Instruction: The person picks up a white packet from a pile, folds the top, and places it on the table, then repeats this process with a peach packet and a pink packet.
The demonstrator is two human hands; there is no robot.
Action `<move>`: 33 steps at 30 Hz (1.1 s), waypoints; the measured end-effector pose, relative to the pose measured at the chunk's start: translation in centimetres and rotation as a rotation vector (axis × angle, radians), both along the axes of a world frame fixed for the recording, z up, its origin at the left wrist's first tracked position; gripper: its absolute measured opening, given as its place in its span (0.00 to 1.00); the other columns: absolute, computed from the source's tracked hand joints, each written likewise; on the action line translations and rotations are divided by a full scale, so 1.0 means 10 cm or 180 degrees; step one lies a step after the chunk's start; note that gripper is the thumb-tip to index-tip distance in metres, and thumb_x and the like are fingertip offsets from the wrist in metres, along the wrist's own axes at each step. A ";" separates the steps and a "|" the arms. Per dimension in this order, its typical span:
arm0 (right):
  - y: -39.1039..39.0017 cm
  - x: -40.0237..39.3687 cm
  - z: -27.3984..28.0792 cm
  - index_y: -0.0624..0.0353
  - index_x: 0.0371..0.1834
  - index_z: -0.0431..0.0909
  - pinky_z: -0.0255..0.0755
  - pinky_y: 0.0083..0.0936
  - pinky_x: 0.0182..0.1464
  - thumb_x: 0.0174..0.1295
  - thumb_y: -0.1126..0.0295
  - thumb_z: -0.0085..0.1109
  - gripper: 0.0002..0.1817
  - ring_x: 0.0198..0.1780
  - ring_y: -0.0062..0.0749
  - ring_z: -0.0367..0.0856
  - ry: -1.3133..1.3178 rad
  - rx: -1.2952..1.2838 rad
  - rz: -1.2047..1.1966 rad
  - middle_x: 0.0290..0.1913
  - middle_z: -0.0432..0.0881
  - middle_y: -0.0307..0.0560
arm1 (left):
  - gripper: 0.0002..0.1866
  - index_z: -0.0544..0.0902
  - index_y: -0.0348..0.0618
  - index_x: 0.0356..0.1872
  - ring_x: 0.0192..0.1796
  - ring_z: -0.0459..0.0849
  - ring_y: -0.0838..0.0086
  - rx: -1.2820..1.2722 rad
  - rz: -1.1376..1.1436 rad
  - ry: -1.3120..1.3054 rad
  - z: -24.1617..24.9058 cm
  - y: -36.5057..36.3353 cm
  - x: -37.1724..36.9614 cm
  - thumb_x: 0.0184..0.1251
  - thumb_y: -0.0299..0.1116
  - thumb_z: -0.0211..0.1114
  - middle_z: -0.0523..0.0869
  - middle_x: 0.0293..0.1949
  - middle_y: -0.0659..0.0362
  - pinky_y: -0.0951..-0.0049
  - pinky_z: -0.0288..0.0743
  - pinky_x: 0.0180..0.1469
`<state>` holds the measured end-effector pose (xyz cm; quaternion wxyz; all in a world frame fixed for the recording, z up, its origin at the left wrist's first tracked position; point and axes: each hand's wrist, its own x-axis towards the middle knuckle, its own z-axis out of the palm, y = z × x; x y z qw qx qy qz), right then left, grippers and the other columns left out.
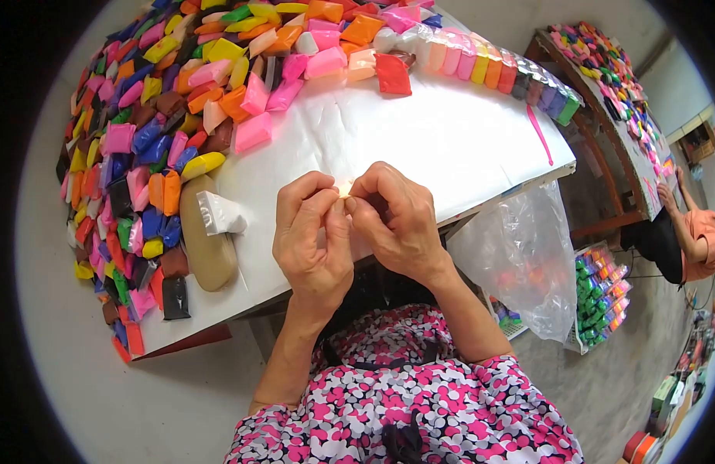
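Note:
Above the near edge of the white table [419, 131], my left hand [315, 232] and my right hand [396, 220] meet with thumbs and forefingers pinched together. Between the fingertips shows a small pale-yellow piece [344, 188], soft-looking like modelling clay; the fingers cover most of it. Both hands are closed on it. To the left of my left hand lies a white packet [220, 214] in clear film, resting against a tan oval object [199, 240] whose kind I cannot make out.
Many coloured packets [152, 143] cover the table's left and back. A clear-wrapped row of packets [493, 69] and a thin pink tool [540, 135] lie rightward. Beyond the edge are a clear bag [520, 263], a crate of packets [601, 301], and another person [694, 240] at a second table [597, 85].

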<state>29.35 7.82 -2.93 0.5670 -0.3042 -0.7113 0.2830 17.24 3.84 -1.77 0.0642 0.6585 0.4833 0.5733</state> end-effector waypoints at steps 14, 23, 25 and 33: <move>-0.03 0.02 0.03 0.65 0.31 0.74 0.69 0.25 0.25 0.56 0.81 0.57 0.03 0.23 0.33 0.76 0.0133 0.0024 0.0031 0.28 0.75 0.47 | 0.07 0.81 0.35 0.43 0.56 0.76 0.69 -0.0102 -0.0307 -0.0243 -0.07 0.00 -0.08 0.65 0.18 0.60 0.74 0.53 0.53 0.74 0.75 0.54; -0.07 -0.01 0.03 0.64 0.31 0.75 0.70 0.24 0.23 0.56 0.79 0.60 0.03 0.22 0.31 0.77 0.0082 0.0055 -0.0087 0.28 0.77 0.46 | 0.07 0.81 0.33 0.39 0.50 0.77 0.66 0.0124 -0.0064 0.0060 -0.05 -0.01 -0.04 0.60 0.17 0.62 0.75 0.51 0.52 0.70 0.74 0.51; -0.07 -0.01 0.02 0.64 0.30 0.75 0.69 0.25 0.23 0.54 0.79 0.60 0.03 0.22 0.32 0.77 0.0076 0.0087 -0.0135 0.27 0.76 0.46 | 0.07 0.81 0.33 0.39 0.49 0.78 0.66 0.0201 -0.0046 0.0118 -0.08 -0.01 -0.02 0.60 0.16 0.62 0.75 0.51 0.51 0.70 0.74 0.51; -0.06 -0.02 0.03 0.64 0.26 0.73 0.68 0.30 0.23 0.50 0.79 0.57 0.02 0.20 0.38 0.75 -0.0092 0.0057 -0.0338 0.22 0.74 0.48 | 0.09 0.80 0.30 0.39 0.46 0.79 0.63 0.0385 -0.0121 0.0234 -0.11 0.00 -0.01 0.57 0.12 0.61 0.74 0.50 0.49 0.70 0.79 0.44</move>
